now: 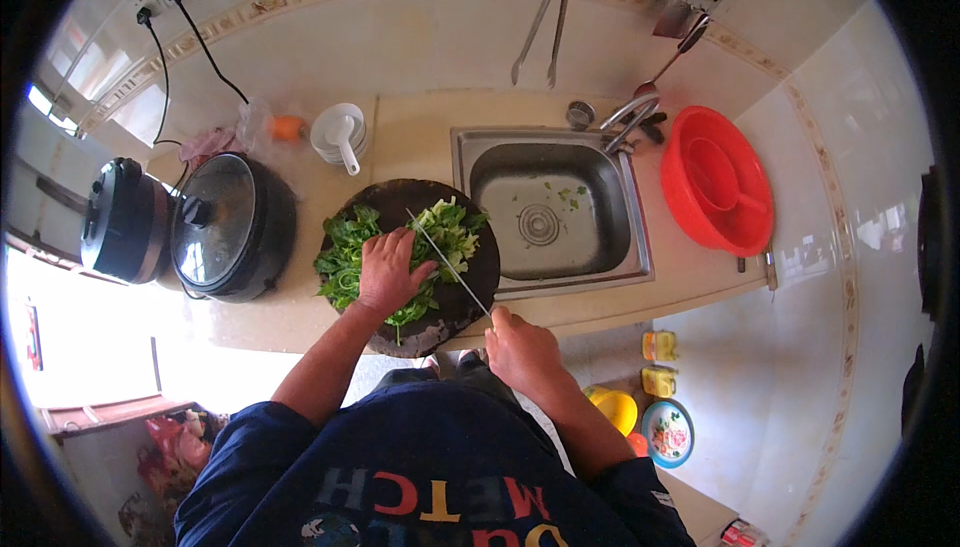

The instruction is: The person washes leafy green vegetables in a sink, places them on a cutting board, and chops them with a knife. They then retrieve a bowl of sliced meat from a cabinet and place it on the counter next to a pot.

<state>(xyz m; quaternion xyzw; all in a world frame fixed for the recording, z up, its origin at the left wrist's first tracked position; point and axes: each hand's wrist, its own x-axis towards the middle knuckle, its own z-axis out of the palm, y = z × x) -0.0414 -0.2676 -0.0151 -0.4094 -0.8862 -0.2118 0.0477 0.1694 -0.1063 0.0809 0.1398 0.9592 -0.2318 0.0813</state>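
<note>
Leafy green vegetables (346, 250) lie on a round, dark wooden chopping board (469, 299) at the counter's front edge. My left hand (390, 271) presses down on the greens, its fingers pointing away from me and the thumb out towards the blade. In my right hand (521, 344), at the board's lower right, is the handle of a kitchen knife (448, 265). Its blade slants up and left across the board, just right of my left hand. Paler chopped pieces (450, 228) sit on the blade's far side. The knife's handle is mostly hidden by my fingers.
Right of the board is a steel sink (637, 247) with green scraps; a faucet (630, 115) and red plastic basin (679, 209) stand beyond. To the left are a lidded electric pan (262, 247) and a cooker (124, 220). Stacked white bowls (324, 126) sit behind the board. Tongs (541, 25) hang above.
</note>
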